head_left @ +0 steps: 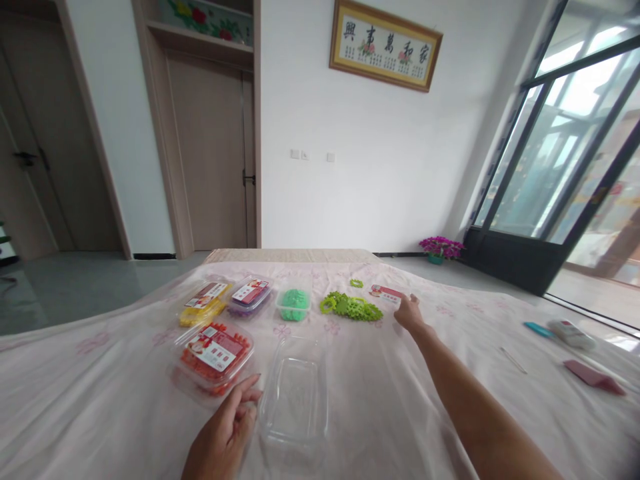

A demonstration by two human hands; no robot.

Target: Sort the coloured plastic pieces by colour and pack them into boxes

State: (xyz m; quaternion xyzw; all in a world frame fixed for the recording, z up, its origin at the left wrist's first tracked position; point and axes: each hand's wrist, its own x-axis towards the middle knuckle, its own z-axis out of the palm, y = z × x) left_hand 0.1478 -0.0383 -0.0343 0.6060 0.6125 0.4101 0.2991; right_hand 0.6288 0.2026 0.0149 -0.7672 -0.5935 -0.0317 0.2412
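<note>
My right hand (409, 312) reaches forward, fingers closed at the right end of a red-and-white label (386, 293). Whether a clear lid lies under that label is hard to see. Close to me, my left hand (227, 427) rests with fingers loosely apart, fingertips at the left edge of an empty clear plastic container (295, 400). Left of it sits a lidded box of red pieces (215, 357). A pile of lime-green pieces (350, 307) lies left of my right hand, with one loose green piece (356, 283) behind it. An unlidded clear tub holds mint-green pieces (294, 303).
Lidded boxes of yellow pieces (204, 303) and purple pieces (250, 295) stand at the back left. On the right lie a thin white stick (513, 361), a blue item (537, 329), a white packet (571, 333) and a pink item (594, 377). A pale cloth (380, 400) covers the surface.
</note>
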